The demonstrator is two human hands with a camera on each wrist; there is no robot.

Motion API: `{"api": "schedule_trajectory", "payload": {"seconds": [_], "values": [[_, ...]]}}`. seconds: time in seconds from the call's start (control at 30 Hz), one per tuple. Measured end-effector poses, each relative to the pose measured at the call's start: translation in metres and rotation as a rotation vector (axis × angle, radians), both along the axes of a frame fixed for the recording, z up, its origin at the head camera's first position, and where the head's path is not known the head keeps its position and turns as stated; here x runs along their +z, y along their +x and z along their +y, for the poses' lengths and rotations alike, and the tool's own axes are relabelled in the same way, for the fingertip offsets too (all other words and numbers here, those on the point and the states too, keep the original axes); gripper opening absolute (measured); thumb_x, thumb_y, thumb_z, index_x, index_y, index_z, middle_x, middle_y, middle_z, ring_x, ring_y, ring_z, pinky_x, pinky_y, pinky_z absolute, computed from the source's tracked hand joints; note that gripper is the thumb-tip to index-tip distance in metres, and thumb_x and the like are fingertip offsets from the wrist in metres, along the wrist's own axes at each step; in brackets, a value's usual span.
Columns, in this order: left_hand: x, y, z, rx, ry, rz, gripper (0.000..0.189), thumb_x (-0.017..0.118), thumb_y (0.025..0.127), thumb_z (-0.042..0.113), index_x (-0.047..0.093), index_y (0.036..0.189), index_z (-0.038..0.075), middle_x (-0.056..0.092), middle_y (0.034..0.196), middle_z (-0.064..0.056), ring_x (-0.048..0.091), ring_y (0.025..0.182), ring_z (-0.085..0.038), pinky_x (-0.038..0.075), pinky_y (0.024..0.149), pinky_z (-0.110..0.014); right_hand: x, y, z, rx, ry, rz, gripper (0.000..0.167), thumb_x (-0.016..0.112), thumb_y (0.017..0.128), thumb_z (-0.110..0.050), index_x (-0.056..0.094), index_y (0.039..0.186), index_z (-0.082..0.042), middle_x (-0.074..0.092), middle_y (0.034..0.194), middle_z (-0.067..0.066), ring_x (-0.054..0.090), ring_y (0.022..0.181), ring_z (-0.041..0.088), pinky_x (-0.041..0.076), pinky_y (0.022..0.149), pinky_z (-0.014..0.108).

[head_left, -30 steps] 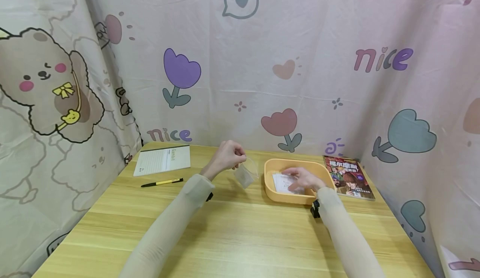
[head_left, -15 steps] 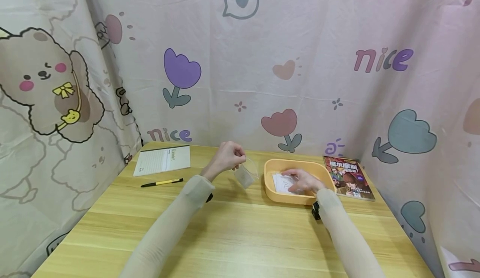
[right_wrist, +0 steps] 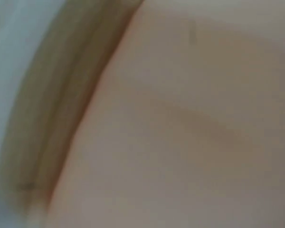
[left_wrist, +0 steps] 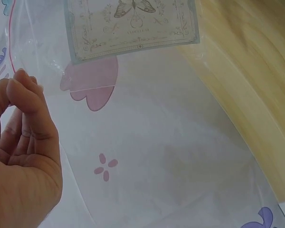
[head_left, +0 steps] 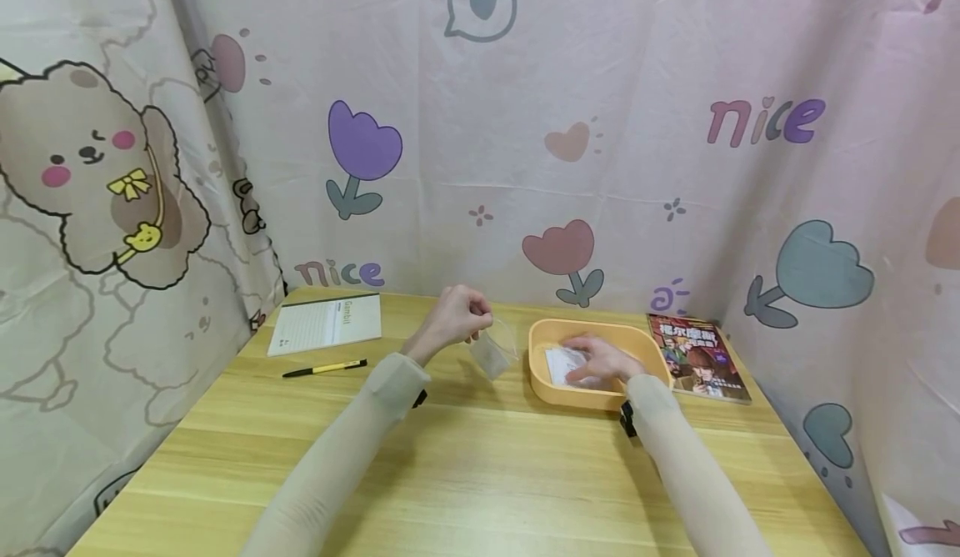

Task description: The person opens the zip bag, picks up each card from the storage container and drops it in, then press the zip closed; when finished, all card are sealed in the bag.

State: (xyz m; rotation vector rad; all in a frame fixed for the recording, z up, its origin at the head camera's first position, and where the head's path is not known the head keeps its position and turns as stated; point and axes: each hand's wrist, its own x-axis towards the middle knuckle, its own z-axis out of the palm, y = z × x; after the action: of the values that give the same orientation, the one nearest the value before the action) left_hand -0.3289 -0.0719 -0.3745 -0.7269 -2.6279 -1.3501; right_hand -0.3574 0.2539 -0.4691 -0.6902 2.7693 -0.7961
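Note:
My left hand (head_left: 453, 315) pinches the top edge of a clear zip bag (head_left: 508, 338) between thumb and fingertips, above the table. A small card (left_wrist: 133, 28) printed with a butterfly shows inside it in the left wrist view, and a red zip line runs by the fingertips. My right hand (head_left: 607, 361) reaches into a yellow-orange plastic bin (head_left: 637, 336), thumb and fingers spread over white printed cards (head_left: 558, 365) that look wrapped in clear plastic. Blurred skin of the right hand (right_wrist: 180, 133) fills most of the right wrist view.
A lined notepad (head_left: 326, 323) lies at the back left, with a yellow and black pen (head_left: 326, 368) in front of it. Against the bin's right side lies a red comic-style book (head_left: 697, 357). A printed curtain (head_left: 465, 148) hangs behind the wooden table (head_left: 480, 474).
My right thumb and fingers have shifted slightly over the cards in the bin. The left hand keeps the bag almost in place.

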Motion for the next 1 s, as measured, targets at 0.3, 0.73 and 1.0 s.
{"api": "schedule_trajectory", "payload": {"seconds": [0.3,0.73,1.0], "values": [[0.000,0.002,0.001,-0.008,0.003,0.018,0.012,0.063,0.082,0.004,0.071,0.075,0.006,0.069,0.064,-0.006,0.061,0.046,-0.015,0.054,0.043,-0.028,-0.001,0.000,-0.013,-0.041,0.126,-0.024,0.081,0.087,0.068,-0.026,0.054,0.140,-0.008,0.046,0.122,0.019,0.039,0.107,0.031,0.038,0.089,0.044],[-0.002,0.003,0.000,-0.009,-0.013,0.005,0.012,0.063,0.084,0.004,0.072,0.077,0.006,0.069,0.067,-0.006,0.063,0.048,-0.017,0.053,0.043,-0.027,-0.004,0.001,-0.013,-0.112,0.061,-0.042,0.080,0.089,0.064,-0.019,0.056,0.137,-0.012,0.043,0.118,0.018,0.037,0.106,0.031,0.036,0.084,0.038],[-0.002,0.002,-0.003,-0.014,-0.014,0.011,0.012,0.062,0.083,0.003,0.072,0.077,0.006,0.069,0.066,-0.007,0.062,0.047,-0.016,0.054,0.043,-0.027,-0.005,0.001,-0.012,-0.136,-0.121,-0.015,0.071,0.087,0.064,-0.007,0.060,0.130,-0.011,0.052,0.124,0.016,0.045,0.109,0.028,0.042,0.089,0.040]]}}
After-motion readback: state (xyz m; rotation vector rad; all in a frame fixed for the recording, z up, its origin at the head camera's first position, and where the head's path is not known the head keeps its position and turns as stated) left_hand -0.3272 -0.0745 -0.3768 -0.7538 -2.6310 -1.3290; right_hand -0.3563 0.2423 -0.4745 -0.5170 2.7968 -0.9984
